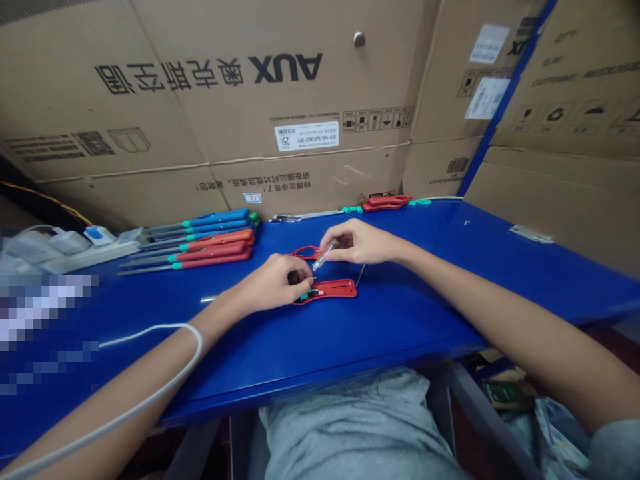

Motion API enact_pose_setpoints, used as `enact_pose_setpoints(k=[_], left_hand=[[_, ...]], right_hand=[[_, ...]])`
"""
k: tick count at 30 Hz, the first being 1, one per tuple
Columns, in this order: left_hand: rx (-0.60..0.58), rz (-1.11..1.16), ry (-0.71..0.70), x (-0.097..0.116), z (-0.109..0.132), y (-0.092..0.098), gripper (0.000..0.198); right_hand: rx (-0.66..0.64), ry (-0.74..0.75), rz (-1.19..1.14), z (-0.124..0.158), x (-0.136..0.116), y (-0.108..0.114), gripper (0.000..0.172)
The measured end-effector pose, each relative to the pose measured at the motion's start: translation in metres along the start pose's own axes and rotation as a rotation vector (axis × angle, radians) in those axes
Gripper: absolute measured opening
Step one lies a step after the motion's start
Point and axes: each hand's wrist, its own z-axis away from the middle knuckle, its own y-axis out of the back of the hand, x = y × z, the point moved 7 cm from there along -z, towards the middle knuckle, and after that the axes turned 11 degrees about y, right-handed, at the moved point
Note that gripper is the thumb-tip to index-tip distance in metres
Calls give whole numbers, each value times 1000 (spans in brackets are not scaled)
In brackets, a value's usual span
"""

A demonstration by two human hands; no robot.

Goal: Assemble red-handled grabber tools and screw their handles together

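Observation:
My right hand point(361, 241) pinches a small clear tube point(326, 255) between thumb and fingers, its narrow tip slanting down to the left. The tip is close to the fingers of my left hand point(274, 283), which are closed together over the left end of a red plastic handle shell point(340, 289). Whatever those left fingers grip is hidden or too small to make out. Inside the shell, by my left thumb, sit a green piece and a small pale part. Just behind lies another red handle piece point(306, 253), partly covered by my hands.
Blue and red handled tools point(215, 255) with grey shafts are stacked at left, beside a power strip point(100, 252). Red handles point(387, 202) lie along the cardboard wall point(240, 120) at the back. A white cable point(193, 363) crosses over my left forearm.

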Motion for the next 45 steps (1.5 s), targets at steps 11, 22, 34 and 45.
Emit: enact_pose_setpoints(k=[11, 22, 34, 45], left_hand=[[33, 9, 2, -1, 1, 3, 15], [73, -4, -24, 2, 2, 6, 16], [72, -12, -20, 5, 2, 8, 16], [72, -7, -25, 6, 2, 8, 16]], right_hand=[[-71, -133, 42, 1, 9, -4, 17], [-113, -164, 27, 3, 7, -8, 15], [-120, -128, 32, 3, 9, -11, 15], [-107, -140, 30, 3, 7, -11, 14]])
